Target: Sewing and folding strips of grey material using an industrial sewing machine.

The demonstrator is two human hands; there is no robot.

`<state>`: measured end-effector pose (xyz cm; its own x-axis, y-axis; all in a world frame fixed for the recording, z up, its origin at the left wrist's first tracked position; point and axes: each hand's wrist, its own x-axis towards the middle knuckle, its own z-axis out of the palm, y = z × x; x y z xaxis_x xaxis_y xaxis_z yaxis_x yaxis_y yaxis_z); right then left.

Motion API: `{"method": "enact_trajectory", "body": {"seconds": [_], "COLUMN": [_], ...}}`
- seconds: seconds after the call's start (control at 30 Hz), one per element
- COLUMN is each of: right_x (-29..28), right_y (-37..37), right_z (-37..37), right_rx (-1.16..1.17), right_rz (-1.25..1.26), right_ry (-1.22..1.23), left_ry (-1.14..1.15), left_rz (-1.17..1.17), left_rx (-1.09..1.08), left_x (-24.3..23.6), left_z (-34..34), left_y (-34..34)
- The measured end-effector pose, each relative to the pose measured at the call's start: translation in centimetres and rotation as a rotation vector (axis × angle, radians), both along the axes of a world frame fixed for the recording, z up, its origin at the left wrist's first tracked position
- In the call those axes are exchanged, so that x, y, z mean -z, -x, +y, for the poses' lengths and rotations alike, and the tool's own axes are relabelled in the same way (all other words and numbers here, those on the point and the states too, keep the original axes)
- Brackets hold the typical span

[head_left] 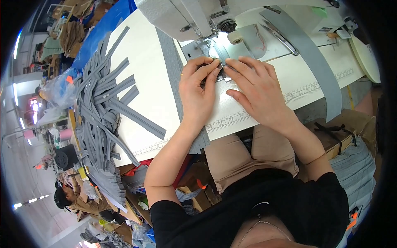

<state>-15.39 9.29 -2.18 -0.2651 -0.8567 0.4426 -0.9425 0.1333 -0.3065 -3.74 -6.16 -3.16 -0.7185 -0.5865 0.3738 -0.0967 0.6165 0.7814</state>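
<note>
My left hand (198, 89) is closed at the sewing machine's plate (191, 50), thumb and fingers pinched on something small I cannot make out. My right hand (258, 93) rests beside it, fingertips touching near the same spot under the lit machine head (190, 20), thumb apart. A long grey fabric strip (169, 49) runs under my left forearm. Silver scissors (285, 41) and a wide grey band (320, 78) lie to the right. A loose heap of narrow grey strips (103, 103) spreads over the white worktable (153, 103) on the left.
Printed rulers edge the table. A plastic bag (58, 89) and blue sheet (99, 37) are at the left. A co-worker (80, 200) works at the lower left. Boxes (198, 198) lie below the table, and a stack of grey fabric (353, 173) stands at the right.
</note>
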Motion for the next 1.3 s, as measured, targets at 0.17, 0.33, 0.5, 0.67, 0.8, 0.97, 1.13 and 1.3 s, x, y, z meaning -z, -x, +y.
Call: {"method": "enact_trajectory", "body": {"seconds": [0.17,0.33,0.5,0.67,0.8,0.97,1.13,1.3], "right_x": [0.2,0.1,0.1,-0.5,-1.0,-3.2,-1.5,-3.0], "right_y": [-0.1,-0.2,-0.2,0.1,4.4,10.9,13.6,13.9], "right_z": [0.1,0.1,0.2,1.2,4.7,11.6,11.3,12.8], "right_rx": [0.019,0.025,0.025,0.041,0.302,0.675,0.624,0.535], "right_rz": [0.015,0.012,0.007,0.000,0.041,0.344,0.516,-0.004], "right_ry": [-0.024,-0.015,0.002,0.115,0.203,-0.285,-0.235,-0.189], "left_ry": [0.034,-0.032,-0.045,-0.047,-0.035,-0.138,-0.032,-0.121], "left_rz": [-0.015,-0.021,-0.026,-0.020,-0.009,-0.017,0.013,-0.062], "left_rx": [0.005,-0.012,-0.017,-0.010,-0.007,-0.028,-0.019,0.012], "left_x": [-0.2,-0.5,-0.7,-0.7,-0.6,-0.7,-0.9,-2.6], "left_z": [0.1,0.4,0.4,0.5,0.3,0.6,0.3,0.3], "left_y": [0.1,0.0,0.0,0.1,-0.2,0.2,0.1,-0.7]}}
